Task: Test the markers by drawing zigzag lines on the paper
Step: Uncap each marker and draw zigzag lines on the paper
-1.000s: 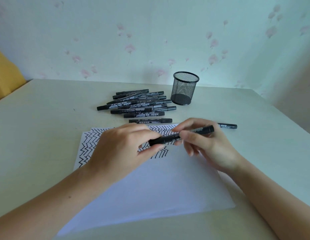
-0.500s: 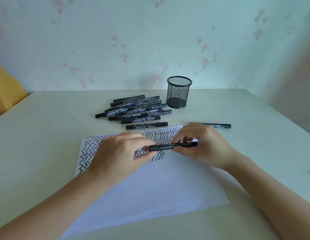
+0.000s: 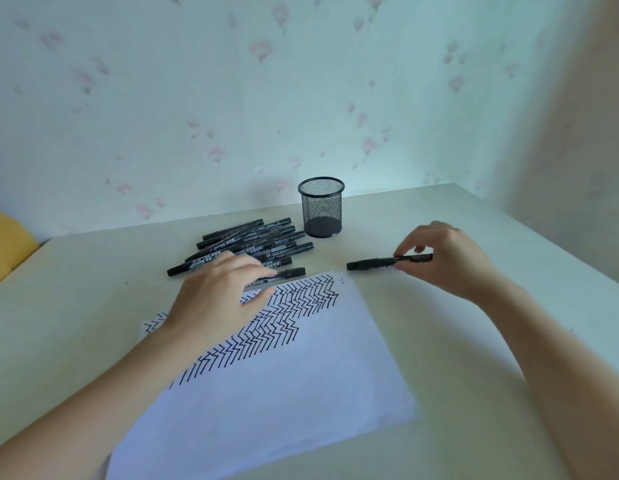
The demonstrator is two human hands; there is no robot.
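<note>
A white sheet of paper lies on the table, and rows of black zigzag lines fill its far left part. My right hand is to the right of the paper's far corner, fingertips pinching a capped black marker that lies level just above or on the table. My left hand rests over the paper's far edge. Its thumb and fingers close around the nearest marker of a pile of black markers; the hand hides that marker's left end.
A black mesh pen cup stands behind the pile, near the wall. The pale table ends at the wall behind and drops off on the right. A yellow object sits beyond the table's left edge.
My hands have parted. The right hand carried the marker from above the paper out to the right. The left hand let go of it and reached forward to the nearest marker of the pile.
</note>
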